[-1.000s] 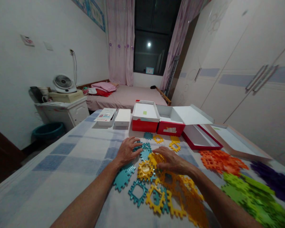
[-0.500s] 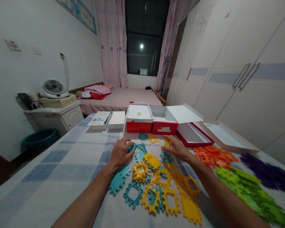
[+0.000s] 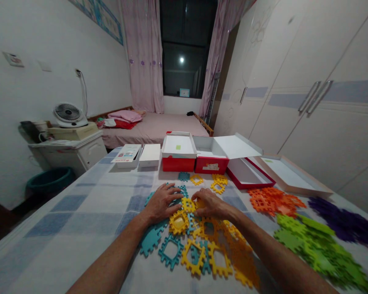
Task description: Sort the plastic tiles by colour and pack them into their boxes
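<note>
My left hand (image 3: 164, 203) lies palm down over a heap of teal interlocking tiles (image 3: 183, 191), its fingers stretched out and spread. My right hand (image 3: 211, 205) has its fingers curled down onto a yellow interlocking tile, mostly covered by the hand. Between the two hands a yellow frame tile (image 3: 188, 199) shows, with a thicker yellow tile (image 3: 178, 228) just below it. Nearer to me are a teal frame tile (image 3: 171, 260), a solid teal tile (image 3: 150, 241) and several yellow frame tiles (image 3: 220, 269). My right forearm shades some of the yellow ones.
Orange tiles (image 3: 272, 200), lime green tiles (image 3: 319, 245) and dark purple tiles (image 3: 346, 220) lie heaped at the right. Across the back stand a red and white box (image 3: 178, 163), an open red box (image 3: 211, 166), a red tray (image 3: 254, 183) and small white boxes (image 3: 150, 154).
My right hand has moved left and nearer to me, from the yellow tiles at the back onto the middle heap. My left hand has shifted slightly right and flattened over the teal tiles.
</note>
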The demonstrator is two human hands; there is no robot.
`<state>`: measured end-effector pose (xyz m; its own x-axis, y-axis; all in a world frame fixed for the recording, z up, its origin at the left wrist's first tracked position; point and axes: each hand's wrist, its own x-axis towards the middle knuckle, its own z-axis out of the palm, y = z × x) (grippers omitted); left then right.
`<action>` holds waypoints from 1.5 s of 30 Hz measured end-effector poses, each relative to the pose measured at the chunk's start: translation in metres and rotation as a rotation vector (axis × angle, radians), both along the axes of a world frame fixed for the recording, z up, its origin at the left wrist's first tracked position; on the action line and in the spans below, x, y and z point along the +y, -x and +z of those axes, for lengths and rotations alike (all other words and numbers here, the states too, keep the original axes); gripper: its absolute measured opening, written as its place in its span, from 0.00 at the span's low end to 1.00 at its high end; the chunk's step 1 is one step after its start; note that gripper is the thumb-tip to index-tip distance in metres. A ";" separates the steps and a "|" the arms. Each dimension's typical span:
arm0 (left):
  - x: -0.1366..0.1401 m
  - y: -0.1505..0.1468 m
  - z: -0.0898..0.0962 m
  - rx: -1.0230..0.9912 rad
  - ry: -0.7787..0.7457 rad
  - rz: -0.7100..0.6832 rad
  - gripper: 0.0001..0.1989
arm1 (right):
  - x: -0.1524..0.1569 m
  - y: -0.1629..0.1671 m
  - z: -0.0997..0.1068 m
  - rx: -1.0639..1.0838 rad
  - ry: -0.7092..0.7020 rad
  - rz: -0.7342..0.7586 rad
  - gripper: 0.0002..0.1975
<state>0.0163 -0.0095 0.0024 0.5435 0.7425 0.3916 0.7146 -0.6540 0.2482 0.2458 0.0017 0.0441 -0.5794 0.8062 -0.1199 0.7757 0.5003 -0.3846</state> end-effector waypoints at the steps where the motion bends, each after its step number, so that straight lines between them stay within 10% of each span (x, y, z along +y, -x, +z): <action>1: 0.000 0.000 0.000 -0.004 -0.002 0.006 0.16 | 0.000 0.000 0.001 0.011 -0.006 0.010 0.19; 17: -0.002 0.000 0.003 -0.001 -0.037 0.012 0.21 | 0.001 0.021 -0.007 0.093 -0.009 -0.124 0.29; 22: -0.004 -0.001 0.005 -0.015 -0.044 0.030 0.22 | 0.002 0.024 -0.013 0.187 -0.030 -0.181 0.13; 28: -0.004 0.000 0.006 0.016 -0.105 0.153 0.15 | 0.020 -0.013 -0.005 0.550 -0.019 -0.277 0.11; 34: -0.002 0.005 0.006 0.035 -0.121 0.315 0.12 | 0.049 -0.067 0.008 0.432 -0.295 -0.548 0.12; 45: 0.011 0.015 -0.009 -0.100 -0.175 0.535 0.15 | -0.007 -0.030 -0.005 0.103 -0.114 -0.097 0.25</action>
